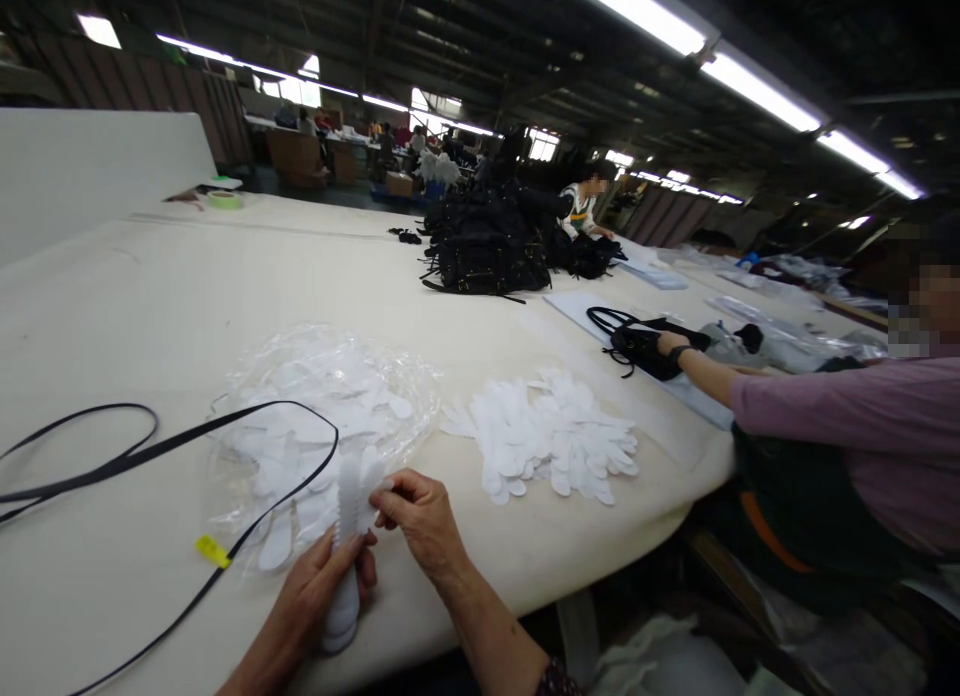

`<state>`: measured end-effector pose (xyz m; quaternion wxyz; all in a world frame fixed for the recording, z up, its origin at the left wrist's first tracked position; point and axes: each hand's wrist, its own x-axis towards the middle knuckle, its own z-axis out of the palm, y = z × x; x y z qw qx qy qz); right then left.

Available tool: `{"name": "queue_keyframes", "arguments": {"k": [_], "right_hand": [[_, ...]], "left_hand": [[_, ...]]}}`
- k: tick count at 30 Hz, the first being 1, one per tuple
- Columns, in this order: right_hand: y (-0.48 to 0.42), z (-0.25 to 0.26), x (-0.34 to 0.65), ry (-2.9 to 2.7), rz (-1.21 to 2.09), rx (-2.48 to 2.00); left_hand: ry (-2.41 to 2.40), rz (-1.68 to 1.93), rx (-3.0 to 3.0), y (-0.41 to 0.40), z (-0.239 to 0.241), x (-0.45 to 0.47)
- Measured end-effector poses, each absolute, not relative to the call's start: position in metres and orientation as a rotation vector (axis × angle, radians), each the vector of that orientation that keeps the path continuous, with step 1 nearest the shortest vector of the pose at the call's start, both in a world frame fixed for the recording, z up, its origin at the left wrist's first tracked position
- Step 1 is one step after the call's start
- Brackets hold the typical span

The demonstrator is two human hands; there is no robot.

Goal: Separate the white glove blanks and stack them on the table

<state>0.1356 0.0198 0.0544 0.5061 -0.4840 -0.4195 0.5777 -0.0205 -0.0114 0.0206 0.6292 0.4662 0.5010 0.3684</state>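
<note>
My left hand is wrapped round a stack of white oval fabric pieces held upright near the table's front edge. My right hand pinches the top piece of that stack between thumb and fingers. Just behind my hands lies a clear plastic bag with more white pieces in it. A loose pile of the same white pieces is spread to the right of the bag.
A black strap with a yellow tag loops over the cream table. A co-worker's arm in a mauve sleeve reaches to a black handbag. A heap of black bags stands farther back.
</note>
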Motion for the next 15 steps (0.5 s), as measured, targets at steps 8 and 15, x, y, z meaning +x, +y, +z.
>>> {"name": "queue_keyframes", "arguments": {"k": [8,15], "right_hand": [[0.013,0.051,0.131,-0.927,1.376,-1.16],[0.008,0.046,0.128,-0.703,1.496,-1.035]], "left_hand": [[1.176,0.829,1.044,-0.007,0.018,-0.024],[1.221,0.809,1.048,-0.005,0.018,-0.026]]}}
